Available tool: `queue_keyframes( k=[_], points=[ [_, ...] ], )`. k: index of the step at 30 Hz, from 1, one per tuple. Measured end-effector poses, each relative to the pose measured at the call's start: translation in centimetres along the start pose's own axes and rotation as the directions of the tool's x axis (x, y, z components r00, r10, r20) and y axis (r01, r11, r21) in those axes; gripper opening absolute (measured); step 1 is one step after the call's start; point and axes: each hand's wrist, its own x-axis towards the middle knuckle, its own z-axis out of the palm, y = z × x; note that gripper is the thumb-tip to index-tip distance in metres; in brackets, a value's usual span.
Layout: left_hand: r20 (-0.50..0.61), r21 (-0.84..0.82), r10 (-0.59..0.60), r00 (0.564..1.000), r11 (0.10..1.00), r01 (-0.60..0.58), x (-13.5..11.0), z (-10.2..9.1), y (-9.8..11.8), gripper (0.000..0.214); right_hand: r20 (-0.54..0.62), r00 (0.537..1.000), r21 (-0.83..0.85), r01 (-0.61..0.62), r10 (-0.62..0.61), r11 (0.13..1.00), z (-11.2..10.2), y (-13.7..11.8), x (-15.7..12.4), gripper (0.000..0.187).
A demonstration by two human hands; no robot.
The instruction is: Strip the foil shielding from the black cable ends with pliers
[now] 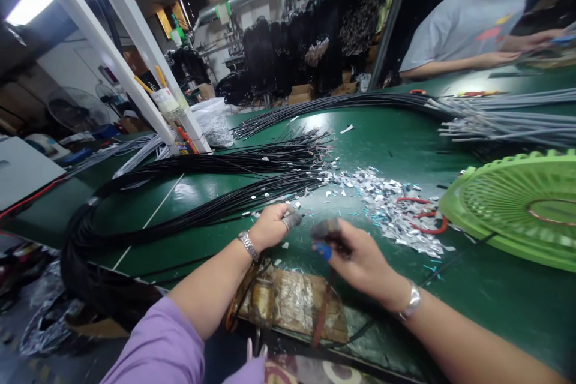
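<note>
My left hand (272, 228), with a grey cover on a finger and a metal watch at the wrist, is closed in a pinch. A thin dark end pokes out past its fingertips and looks like a black cable. To its right, my right hand (360, 255) has curled fingers, dark coverings on the fingertips and a blue wrap on one finger. Whatever it grips is hidden. Below the hands lies a taped cardboard pad (292, 303) with a reddish-brown strip (323, 315) across it. Black cable bundles (234, 207) lie beside my left hand.
White and blue scraps (396, 210) are heaped on the green table (387, 138), with red-handled pliers (438, 225) among them. A green basket (517, 210) stands at right, grey cables (504, 120) behind it. A white post (148, 54) rises at left. A co-worker (463, 36) sits opposite.
</note>
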Motion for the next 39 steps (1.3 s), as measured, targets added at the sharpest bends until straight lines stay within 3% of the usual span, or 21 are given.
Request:
queue_keyframes(
  k=[3,5,10,15,20,23,25,28,30,32,35,39],
  points=[
    [0.038,0.011,0.042,0.998,0.999,-0.043,-0.2,0.0,0.0,0.048,-0.186,0.967,0.071,-0.163,0.173,0.984,-0.7,1.2,0.6,0.016],
    [0.043,0.037,0.053,0.998,0.998,-0.054,-0.4,0.0,0.0,0.047,-0.178,0.966,0.049,-0.183,0.189,0.982,-1.0,1.8,1.1,0.021],
    [0.054,0.169,0.117,0.992,0.978,-0.125,-0.5,-0.2,0.3,0.042,-0.061,0.995,-0.166,-0.091,0.082,0.982,-0.7,2.1,1.3,0.037],
    [0.076,0.218,0.142,0.987,0.963,-0.156,-0.7,-0.1,0.4,0.033,-0.071,0.997,-0.366,0.01,-0.039,0.931,-0.2,2.3,1.1,0.044],
    [0.151,0.149,0.099,0.983,0.981,-0.122,-0.5,0.1,0.0,0.032,-0.055,0.994,-0.393,0.061,-0.09,0.917,-0.2,2.3,1.1,0.035],
    [0.151,0.173,0.113,0.982,0.975,-0.139,-0.6,0.2,0.0,0.023,-0.081,0.995,-0.366,0.031,-0.066,0.93,-0.3,2.4,1.1,0.027],
    [0.085,0.289,0.189,0.978,0.935,-0.206,-0.9,0.2,0.2,0.016,-0.119,0.993,-0.33,-0.028,-0.013,0.943,-0.3,2.4,1.1,0.021],
    [0.034,0.581,0.331,0.943,0.761,-0.288,-1.5,0.2,0.8,0.01,-0.155,0.984,-0.202,-0.114,0.083,0.973,-0.2,2.3,1.3,0.014],
    [0.082,0.711,0.375,0.923,0.627,-0.318,-1.8,0.1,1.1,0.009,-0.139,0.976,-0.046,-0.174,0.166,0.984,-0.2,2.1,1.4,0.01],
    [0.166,0.745,0.375,0.912,0.559,-0.365,-2.0,0.0,1.2,0.011,-0.086,0.958,0.149,-0.26,0.275,0.954,-0.3,1.9,1.6,0.005],
    [0.226,0.66,0.341,0.912,0.635,-0.401,-1.6,-0.1,0.9,0.015,-0.018,0.894,0.389,-0.407,0.448,0.826,-0.2,1.9,2.0,0.018],
    [0.162,0.475,0.3,0.94,0.812,-0.34,-0.8,-0.4,0.1,0.025,-0.012,0.784,0.546,-0.515,0.62,0.661,-0.2,2.1,2.2,0.025]
  ],
)
